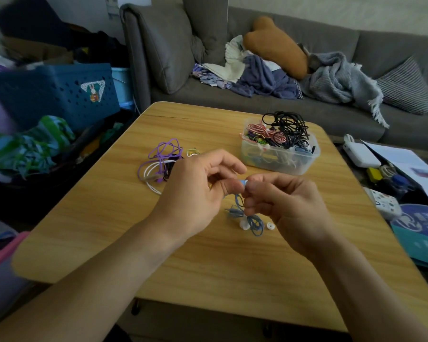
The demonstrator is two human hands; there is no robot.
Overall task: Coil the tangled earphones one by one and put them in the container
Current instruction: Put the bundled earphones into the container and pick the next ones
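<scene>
Above the middle of the wooden table (109, 230), my left hand (198, 186) and my right hand (282, 201) meet, fingers curled, both pinching a blue earphone (253, 222). Its cord hangs down in loops between the hands, with white earbuds touching the table. A tangled pile of purple, white and black earphones (158, 161) lies to the left of my left hand. Behind my right hand stands a clear plastic container (304, 164) holding several coiled earphones, black and red-white ones on top.
A small white ear tip (270, 226) lies on the table by my right hand. A grey sofa (331, 114) with blankets stands behind the table. Blue baskets (59, 95) and clothes crowd the left side. Papers and small items (393, 174) lie on the right.
</scene>
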